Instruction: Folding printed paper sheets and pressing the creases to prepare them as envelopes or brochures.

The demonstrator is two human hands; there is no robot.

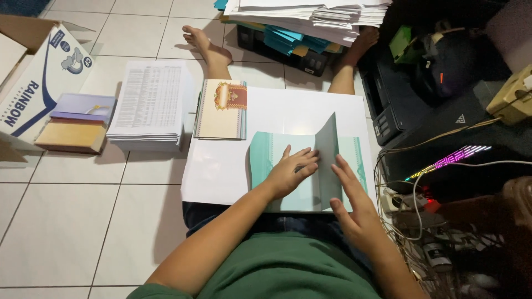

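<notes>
My left hand [291, 170] presses fingers flat, pinning the teal folder [277, 152] while my open right hand [352, 191] creases its raised flap [328, 145].

A pale teal paper sheet with a white patterned border [266, 149] lies on a large white board across the person's lap, its long sides running left to right. It is partly folded: a middle flap stands up along a crease, tilted towards the right, while the left part lies flat. The right part, showing the same border, also lies flat. Its near edge reaches the front edge of the board.
</notes>
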